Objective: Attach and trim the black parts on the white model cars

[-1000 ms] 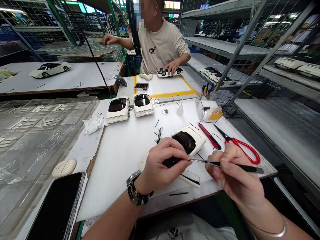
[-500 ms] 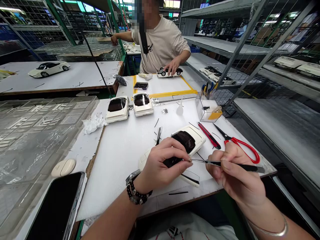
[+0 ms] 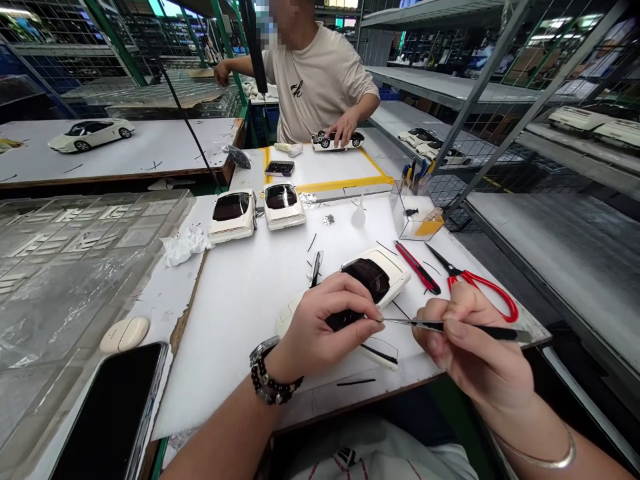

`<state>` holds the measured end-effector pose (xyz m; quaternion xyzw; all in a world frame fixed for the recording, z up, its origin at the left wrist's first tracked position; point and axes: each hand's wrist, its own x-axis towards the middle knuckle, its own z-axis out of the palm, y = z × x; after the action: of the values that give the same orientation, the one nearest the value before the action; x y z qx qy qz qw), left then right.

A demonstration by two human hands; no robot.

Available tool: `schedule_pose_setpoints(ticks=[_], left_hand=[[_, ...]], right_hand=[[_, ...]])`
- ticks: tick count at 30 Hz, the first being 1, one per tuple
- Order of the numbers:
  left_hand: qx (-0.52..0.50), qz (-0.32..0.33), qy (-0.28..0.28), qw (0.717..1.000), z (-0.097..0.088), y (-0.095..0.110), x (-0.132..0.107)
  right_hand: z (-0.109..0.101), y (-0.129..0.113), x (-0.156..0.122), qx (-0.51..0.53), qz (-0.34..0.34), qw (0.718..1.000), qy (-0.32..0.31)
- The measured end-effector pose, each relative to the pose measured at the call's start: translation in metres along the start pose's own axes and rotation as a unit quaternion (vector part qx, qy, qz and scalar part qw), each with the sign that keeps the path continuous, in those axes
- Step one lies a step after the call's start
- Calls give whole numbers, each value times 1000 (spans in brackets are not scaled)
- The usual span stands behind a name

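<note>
Your right hand [image 3: 470, 357] pinches thin tweezers [image 3: 440, 327] between thumb and fingertips, the tip meeting your left thumb. Your left hand [image 3: 325, 327] curls its fingers together over a white model car [image 3: 373, 280] with a dark roof, lying on the white worktable [image 3: 250, 300] (near its front edge). Red scissors [image 3: 483, 287] and a red cutter [image 3: 417, 267] lie just beyond. Farther off, a co-worker's shirt [image 3: 315, 80] bears lettering that reads roughly "ch".
</note>
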<state>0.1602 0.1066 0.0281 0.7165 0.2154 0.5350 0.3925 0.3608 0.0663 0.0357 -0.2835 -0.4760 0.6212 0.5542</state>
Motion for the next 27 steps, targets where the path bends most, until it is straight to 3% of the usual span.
schedule_pose_setpoints(ticks=[27], left_hand=[[8,7,12,1000,1,1,1]], right_hand=[[-1,0,-1,15,3,1000,-7]])
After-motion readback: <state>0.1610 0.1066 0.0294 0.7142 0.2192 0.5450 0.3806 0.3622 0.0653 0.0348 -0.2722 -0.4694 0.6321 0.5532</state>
